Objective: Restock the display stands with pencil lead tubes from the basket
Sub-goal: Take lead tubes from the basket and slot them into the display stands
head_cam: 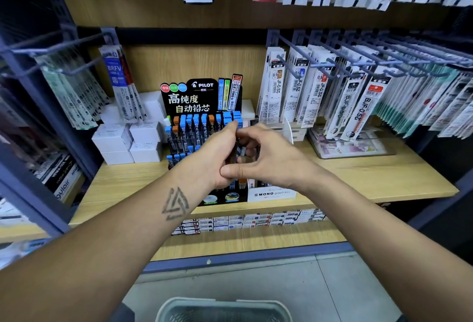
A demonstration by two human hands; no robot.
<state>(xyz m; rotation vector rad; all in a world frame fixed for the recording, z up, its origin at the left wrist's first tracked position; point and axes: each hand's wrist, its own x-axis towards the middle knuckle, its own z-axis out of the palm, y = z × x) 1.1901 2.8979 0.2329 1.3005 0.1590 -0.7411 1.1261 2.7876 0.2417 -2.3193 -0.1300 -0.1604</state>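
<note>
Both hands meet in front of the black Pilot display stand (pixel 202 117) on the wooden shelf (pixel 371 176). The left hand (pixel 217 153) has its fingers curled round a small bunch of pencil lead tubes (pixel 240 153), of which only dark slivers show between the two hands. The right hand (pixel 268 158) comes in from the other side, fingers bent and thumb pressed against the left palm, its fingertips on the same bunch; whether it truly grips a tube or only touches I cannot tell. The stand's tiers hold rows of tubes with blue and orange caps, upright. Just to the right of the stand, touching it, sits a white Mono display box (pixel 271 193), partly hidden by the right wrist. White cartons (pixel 128 142) are stacked to the left of the stand. Hanging refill packets (pixel 320 96) fill the pegs on the right. The grey basket (pixel 222 309) stands on the floor below, at the picture's bottom edge
</note>
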